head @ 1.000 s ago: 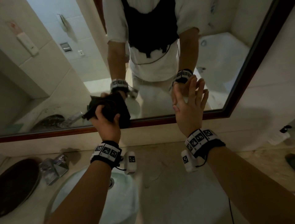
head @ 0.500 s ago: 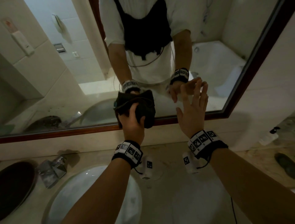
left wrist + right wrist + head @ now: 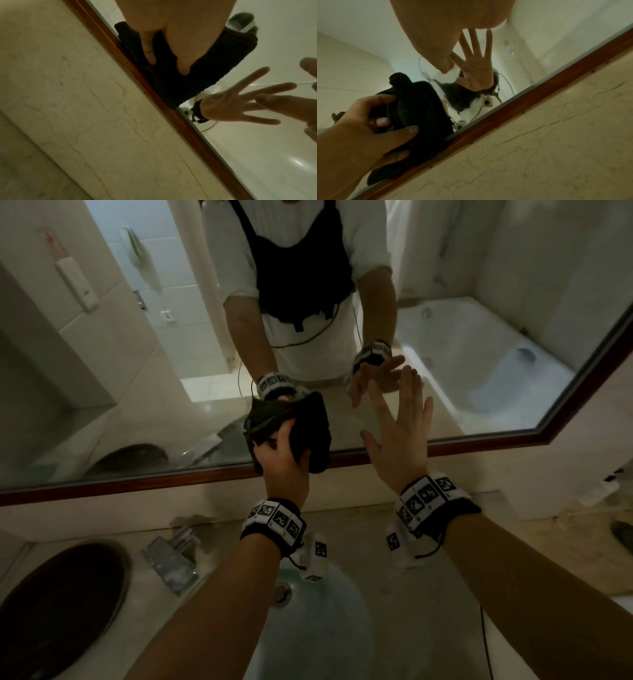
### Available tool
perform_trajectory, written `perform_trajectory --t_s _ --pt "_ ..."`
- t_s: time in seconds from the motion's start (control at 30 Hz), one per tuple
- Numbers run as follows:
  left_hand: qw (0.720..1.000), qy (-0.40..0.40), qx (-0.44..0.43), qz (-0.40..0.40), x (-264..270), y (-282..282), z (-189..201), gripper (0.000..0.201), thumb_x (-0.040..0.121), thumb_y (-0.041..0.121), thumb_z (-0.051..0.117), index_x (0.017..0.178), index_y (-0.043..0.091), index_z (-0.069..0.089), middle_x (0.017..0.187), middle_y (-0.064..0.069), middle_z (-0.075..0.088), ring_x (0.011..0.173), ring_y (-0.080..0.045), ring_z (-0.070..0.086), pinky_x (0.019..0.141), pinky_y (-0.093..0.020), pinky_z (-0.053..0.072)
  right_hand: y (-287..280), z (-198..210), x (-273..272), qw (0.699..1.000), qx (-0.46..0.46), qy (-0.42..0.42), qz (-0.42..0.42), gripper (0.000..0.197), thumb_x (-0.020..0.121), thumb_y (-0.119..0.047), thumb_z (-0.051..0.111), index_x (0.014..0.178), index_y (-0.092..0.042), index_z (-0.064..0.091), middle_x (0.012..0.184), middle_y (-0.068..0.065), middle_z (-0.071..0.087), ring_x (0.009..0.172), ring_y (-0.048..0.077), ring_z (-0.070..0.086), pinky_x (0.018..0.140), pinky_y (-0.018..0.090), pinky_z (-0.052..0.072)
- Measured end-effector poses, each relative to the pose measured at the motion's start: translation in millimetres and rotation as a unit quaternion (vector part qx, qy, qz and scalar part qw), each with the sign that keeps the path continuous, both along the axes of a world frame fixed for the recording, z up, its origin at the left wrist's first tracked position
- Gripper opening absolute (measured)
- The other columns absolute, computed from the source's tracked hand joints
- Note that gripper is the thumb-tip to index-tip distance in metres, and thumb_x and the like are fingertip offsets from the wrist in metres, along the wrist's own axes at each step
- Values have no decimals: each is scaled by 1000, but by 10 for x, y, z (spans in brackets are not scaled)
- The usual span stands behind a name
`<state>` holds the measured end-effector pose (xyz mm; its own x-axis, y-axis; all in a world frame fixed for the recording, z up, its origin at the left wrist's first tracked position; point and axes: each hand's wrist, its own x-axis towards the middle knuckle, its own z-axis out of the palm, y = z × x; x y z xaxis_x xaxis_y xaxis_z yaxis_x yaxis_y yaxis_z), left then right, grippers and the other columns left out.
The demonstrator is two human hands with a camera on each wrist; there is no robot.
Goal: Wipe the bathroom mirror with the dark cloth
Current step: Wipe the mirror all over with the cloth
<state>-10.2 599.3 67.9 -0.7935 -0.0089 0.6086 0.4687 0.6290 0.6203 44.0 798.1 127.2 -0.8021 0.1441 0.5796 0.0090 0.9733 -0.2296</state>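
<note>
My left hand (image 3: 281, 463) grips the bunched dark cloth (image 3: 310, 429) and presses it on the mirror (image 3: 479, 354), at the glass's lower edge just above the brown wooden frame (image 3: 137, 484). In the right wrist view my left hand's fingers (image 3: 409, 129) curl round the dark cloth (image 3: 421, 108). The left wrist view shows the cloth (image 3: 197, 78) lying against the frame (image 3: 171, 115). My right hand (image 3: 400, 436) is held up to the right of the cloth, fingers straight and spread, at the glass. It holds nothing.
A white sink basin (image 3: 308, 635) lies below my arms, with a chrome tap (image 3: 171, 559) to its left. A dark round tray (image 3: 58, 604) sits at the far left of the counter. A small bottle (image 3: 599, 491) stands at the right.
My left hand has slid the cloth to the right along the mirror's lower edge, closer to my right hand. The right hand has stayed at about the same spot on the glass.
</note>
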Motion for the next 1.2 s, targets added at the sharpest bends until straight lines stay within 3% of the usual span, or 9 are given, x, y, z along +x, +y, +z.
perform_trajectory --t_s 0.2,0.3,0.43,0.53,0.7,0.9,1.0,1.1,1.2 --pt "997 -58 13 41 -69 -577 80 58 89 21 68 141 16 44 138 -25 38 125 -36 42 109 -45 39 -229 -47 -150 998 -7 -35 -43 94 86 -46 68 157 -36 7 162 16 -19 148 41 -17 117 65 7" --pt "999 -6 14 47 -121 -852 62 54 88 19 71 135 10 48 133 -26 39 120 -36 46 107 -43 41 -243 -80 -182 997 1 -48 -53 97 86 -50 66 156 -36 0 161 19 -20 147 42 -18 117 64 6" --pt "998 -8 11 57 -158 -1057 42 55 87 25 72 134 11 47 133 -28 39 119 -38 44 105 -33 32 -206 -117 -220 998 5 -38 -50 98 85 -47 68 157 -36 2 161 20 -18 147 44 -17 117 64 5" --pt "998 2 14 59 -173 -1088 30 57 86 26 72 133 19 40 136 -27 36 123 -37 42 107 -35 32 -158 -186 -255 999 16 -6 -44 99 84 -40 72 157 -35 6 161 22 -11 146 45 -14 116 66 6" --pt "996 17 15 80 -189 -992 0 61 84 23 74 132 20 37 135 -31 36 122 -41 43 107 -46 39 -135 -294 -313 997 39 35 -48 98 83 -40 72 156 -34 7 161 24 -2 147 47 -7 114 69 10" --pt "999 24 1 30 -69 -122 75 52 81 15 77 128 11 53 123 -28 49 105 -37 54 94 -30 41 -93 -386 -353 996 54 60 -37 92 87 -40 67 155 -37 5 161 23 0 147 47 -3 113 69 11" --pt "1000 8 -11 -8 -13 272 80 57 83 13 74 131 23 45 127 -26 48 110 -39 53 94 -35 44 -66 -410 -357 995 56 73 -31 88 91 -40 65 155 -38 5 161 24 4 147 48 -1 114 69 11" --pt "1000 2 -22 -10 -32 257 51 55 87 18 70 132 29 41 130 -25 47 115 -39 51 97 -36 43 -57 -408 -356 995 59 77 -34 88 91 -42 64 155 -38 5 161 24 7 147 48 1 114 68 12" --pt "1000 13 -2 15 -51 54 102 52 84 19 74 129 23 48 126 -26 48 112 -38 53 95 -36 48 -62 -395 -342 995 58 72 -33 87 90 -42 64 156 -37 8 161 24 6 147 47 1 114 68 13"
